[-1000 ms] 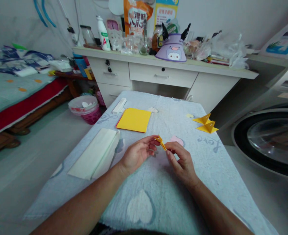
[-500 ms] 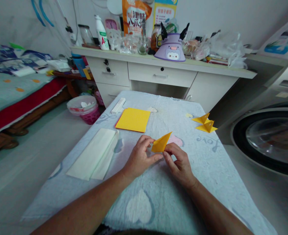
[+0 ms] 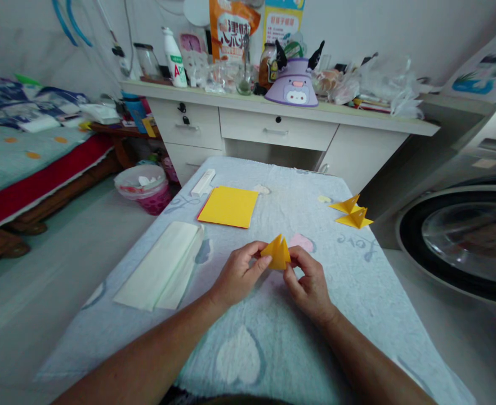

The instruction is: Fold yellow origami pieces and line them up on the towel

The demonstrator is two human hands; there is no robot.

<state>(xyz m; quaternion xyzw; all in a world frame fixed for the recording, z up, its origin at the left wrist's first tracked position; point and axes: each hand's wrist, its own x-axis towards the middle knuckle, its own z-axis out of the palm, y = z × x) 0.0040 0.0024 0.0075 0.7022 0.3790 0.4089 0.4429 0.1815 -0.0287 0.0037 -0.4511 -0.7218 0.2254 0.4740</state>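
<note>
A small folded piece of yellow paper (image 3: 278, 254) with pointed tips is held between my two hands above the cloth. My left hand (image 3: 243, 269) pinches its left side between thumb and fingers. At its right lower edge, the fingertips of my right hand (image 3: 309, 281) are closed on it. Beyond my hands lies a stack of square yellow paper (image 3: 228, 207), with a red edge showing at its left. Two folded yellow paper pieces (image 3: 354, 216) with raised points sit at the right side of the table.
A pale folded sheet (image 3: 161, 267) lies left of my hands. Near the table's far left corner is a narrow white box (image 3: 203, 182). The cloth-covered table (image 3: 349, 349) stands before a white desk (image 3: 357, 149), between a pink bin (image 3: 155, 199) and a washing machine (image 3: 463, 236).
The folded paper has turned from one slanted point to several spread tips. My left thumb has moved up onto its front; my right hand still grips its right edge.
</note>
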